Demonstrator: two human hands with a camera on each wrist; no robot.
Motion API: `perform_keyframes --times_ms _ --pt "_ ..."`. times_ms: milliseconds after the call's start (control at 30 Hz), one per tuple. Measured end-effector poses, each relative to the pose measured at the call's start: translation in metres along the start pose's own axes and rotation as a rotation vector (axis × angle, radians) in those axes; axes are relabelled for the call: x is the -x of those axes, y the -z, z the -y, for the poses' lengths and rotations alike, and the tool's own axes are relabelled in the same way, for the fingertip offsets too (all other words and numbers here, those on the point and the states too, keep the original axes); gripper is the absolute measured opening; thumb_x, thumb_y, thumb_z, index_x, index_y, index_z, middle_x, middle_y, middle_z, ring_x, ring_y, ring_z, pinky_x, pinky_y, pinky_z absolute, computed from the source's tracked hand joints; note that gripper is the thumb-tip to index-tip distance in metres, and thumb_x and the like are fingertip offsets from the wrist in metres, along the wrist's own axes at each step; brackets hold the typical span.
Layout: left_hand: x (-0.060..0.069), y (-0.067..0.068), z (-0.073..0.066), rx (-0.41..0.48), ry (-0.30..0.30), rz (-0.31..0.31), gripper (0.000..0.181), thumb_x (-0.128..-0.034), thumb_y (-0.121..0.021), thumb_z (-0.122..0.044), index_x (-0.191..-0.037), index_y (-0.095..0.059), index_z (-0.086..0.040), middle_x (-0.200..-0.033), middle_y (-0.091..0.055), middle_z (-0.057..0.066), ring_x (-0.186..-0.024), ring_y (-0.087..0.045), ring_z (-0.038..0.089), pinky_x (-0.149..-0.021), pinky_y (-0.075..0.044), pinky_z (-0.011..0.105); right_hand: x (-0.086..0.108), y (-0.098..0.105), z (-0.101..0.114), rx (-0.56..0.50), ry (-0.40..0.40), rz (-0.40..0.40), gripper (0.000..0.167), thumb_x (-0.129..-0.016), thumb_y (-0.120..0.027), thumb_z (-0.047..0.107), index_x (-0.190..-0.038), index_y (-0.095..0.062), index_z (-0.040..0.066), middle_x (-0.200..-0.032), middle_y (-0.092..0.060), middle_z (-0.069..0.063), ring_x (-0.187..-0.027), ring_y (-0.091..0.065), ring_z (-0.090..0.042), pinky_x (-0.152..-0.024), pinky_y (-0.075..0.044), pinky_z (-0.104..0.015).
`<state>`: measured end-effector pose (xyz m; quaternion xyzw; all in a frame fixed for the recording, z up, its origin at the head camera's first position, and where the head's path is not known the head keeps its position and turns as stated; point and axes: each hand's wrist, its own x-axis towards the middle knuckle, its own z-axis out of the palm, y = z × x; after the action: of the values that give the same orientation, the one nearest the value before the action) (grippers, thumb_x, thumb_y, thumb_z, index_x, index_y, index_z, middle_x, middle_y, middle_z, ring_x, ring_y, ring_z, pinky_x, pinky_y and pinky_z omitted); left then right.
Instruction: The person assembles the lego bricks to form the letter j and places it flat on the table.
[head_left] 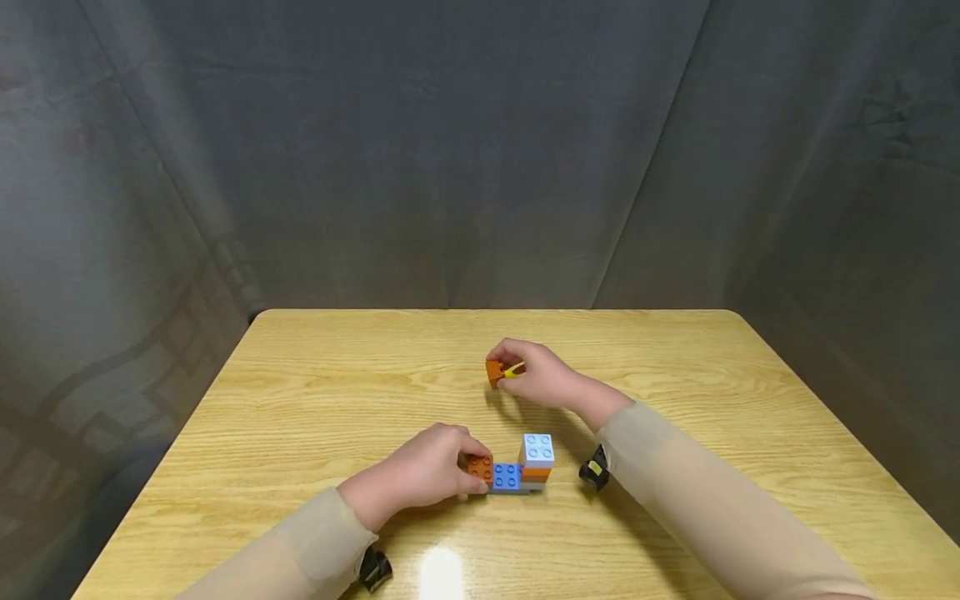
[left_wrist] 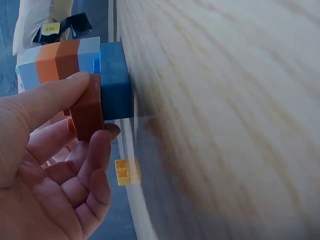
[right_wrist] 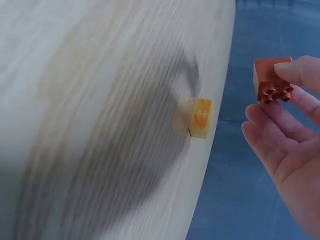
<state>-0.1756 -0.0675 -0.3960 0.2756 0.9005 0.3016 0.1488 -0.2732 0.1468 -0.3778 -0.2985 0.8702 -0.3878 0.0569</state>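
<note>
My left hand [head_left: 435, 467] pinches an orange brick [left_wrist: 89, 112] between thumb and fingers. That brick sits on one end of a longer blue brick [head_left: 506, 476], which lies on the table. On the blue brick's other end stands a stack with a pale blue studded brick [head_left: 538, 448] on top and an orange layer [head_left: 536, 473] below it. Farther back, my right hand [head_left: 549, 379] holds another orange brick [right_wrist: 272, 77] above the table, its studs turned toward the palm. A yellow brick [right_wrist: 201, 117] lies on the table beyond that hand, partly hidden by the fingers in the head view.
The wooden table [head_left: 337, 375] reaches back to a grey curtain [head_left: 450, 167]. A black device [head_left: 595, 471] is at the right wrist, and another black device [head_left: 375, 569] is at the left wrist.
</note>
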Motion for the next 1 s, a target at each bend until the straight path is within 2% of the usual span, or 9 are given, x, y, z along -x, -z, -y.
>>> perform_keyframes --times_ms 100,300,467,633,833,1000 --pt "0.0 -0.001 0.0 -0.001 0.002 -0.004 0.037 -0.0816 -0.083 -0.027 -0.115 -0.075 -0.013 -0.086 -0.057 -0.012 -0.073 -0.051 0.007 -0.066 -0.044 0.026 0.008 0.005 0.0 -0.015 0.012 -0.024 0.034 -0.088 -0.071 0.0 -0.121 -0.064 0.004 -0.109 -0.062 -0.006 -0.102 -0.061 -0.024 -0.09 -0.05 -0.042" --pt "-0.001 -0.001 0.0 -0.001 0.01 0.003 0.037 -0.082 -0.082 -0.027 -0.116 -0.075 -0.013 -0.087 -0.058 -0.011 -0.074 -0.052 0.007 -0.067 -0.045 0.027 0.029 0.017 0.008 -0.031 0.005 -0.077 0.039 -0.087 -0.073 -0.001 -0.123 -0.063 0.007 -0.108 -0.06 -0.007 -0.09 -0.063 -0.021 -0.08 -0.054 -0.038" --pt "-0.001 -0.001 0.001 0.002 0.02 0.007 0.038 -0.0819 -0.082 -0.027 -0.116 -0.074 -0.013 -0.088 -0.058 -0.011 -0.074 -0.052 0.008 -0.068 -0.045 0.027 0.048 0.026 0.018 -0.047 0.018 -0.109 0.037 -0.084 -0.075 -0.002 -0.116 -0.058 0.007 -0.106 -0.063 -0.006 -0.088 -0.063 -0.019 -0.077 -0.054 -0.038" --pt "-0.002 -0.001 0.002 0.003 0.024 0.006 0.039 -0.082 -0.082 -0.028 -0.117 -0.074 -0.013 -0.088 -0.058 -0.011 -0.074 -0.052 0.008 -0.067 -0.044 0.027 0.065 0.031 0.026 -0.032 0.056 -0.133 0.034 -0.084 -0.077 0.0 -0.113 -0.063 0.011 -0.103 -0.061 -0.001 -0.089 -0.059 -0.019 -0.073 -0.052 -0.035" --pt "-0.003 -0.001 0.004 0.0 0.011 -0.004 0.039 -0.082 -0.082 -0.028 -0.116 -0.074 -0.012 -0.088 -0.058 -0.011 -0.074 -0.051 0.008 -0.067 -0.044 0.027 0.08 0.031 0.03 -0.003 0.107 -0.145 0.035 -0.085 -0.077 0.003 -0.118 -0.069 0.013 -0.101 -0.06 0.003 -0.094 -0.057 -0.017 -0.079 -0.052 -0.04" --pt "-0.003 -0.001 0.004 -0.005 0.006 -0.007 0.039 -0.0819 -0.082 -0.028 -0.117 -0.074 -0.012 -0.089 -0.059 -0.011 -0.075 -0.052 0.008 -0.068 -0.044 0.027 0.091 0.029 0.037 -0.001 0.11 -0.122 0.036 -0.084 -0.079 0.004 -0.117 -0.069 0.014 -0.103 -0.061 0.006 -0.095 -0.058 -0.015 -0.081 -0.052 -0.035"
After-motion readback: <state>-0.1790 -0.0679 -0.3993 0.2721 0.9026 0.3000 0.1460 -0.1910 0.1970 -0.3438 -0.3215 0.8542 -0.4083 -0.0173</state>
